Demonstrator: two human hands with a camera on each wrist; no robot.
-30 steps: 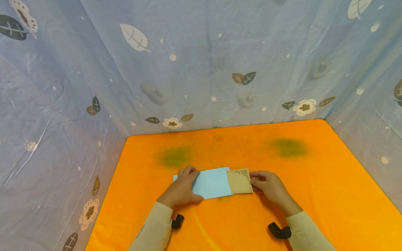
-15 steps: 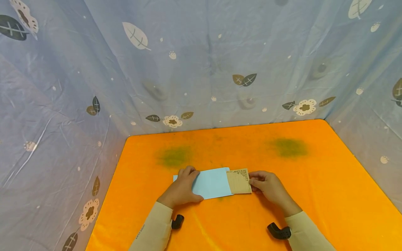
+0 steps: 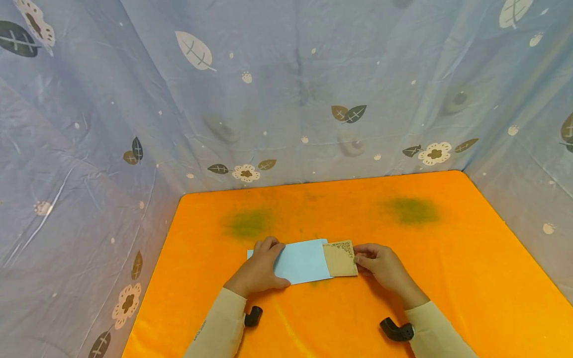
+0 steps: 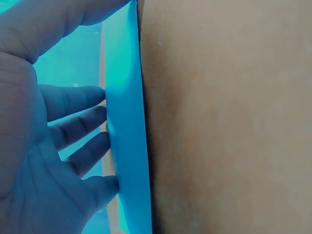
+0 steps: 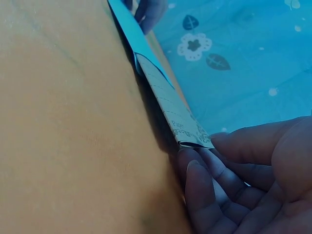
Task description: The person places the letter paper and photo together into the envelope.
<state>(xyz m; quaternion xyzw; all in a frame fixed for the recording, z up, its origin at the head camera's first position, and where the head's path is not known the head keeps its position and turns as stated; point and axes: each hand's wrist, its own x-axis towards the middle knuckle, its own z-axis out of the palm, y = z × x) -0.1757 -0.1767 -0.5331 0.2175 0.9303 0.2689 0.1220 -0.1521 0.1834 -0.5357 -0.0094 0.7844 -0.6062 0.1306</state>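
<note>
A light-blue envelope (image 3: pixel 302 261) lies on the orange table, its opening facing right. The left hand (image 3: pixel 259 268) spans it from above, thumb at the near edge and fingertips at the far edge; in the left wrist view the fingers (image 4: pixel 75 100) meet the blue paper. Partly inside the envelope sits a folded tan letter sheet (image 3: pixel 340 259) with ruled lines and a floral printed corner. The right hand (image 3: pixel 387 268) pinches its outer right edge between thumb and fingers, as the right wrist view also shows. The sheet's left part is hidden inside the envelope.
The table (image 3: pixel 313 209) has an orange cloth cover with two dark greenish smudges. Patterned blue-grey curtains (image 3: pixel 277 89) enclose it at the back and both sides. A black strap end (image 3: pixel 396 330) sticks out at the right wrist, another (image 3: pixel 253 316) at the left.
The right hand and the tan letter sheet have shifted slightly left, so a little less of the sheet sticks out. The left hand and the envelope have stayed put.
</note>
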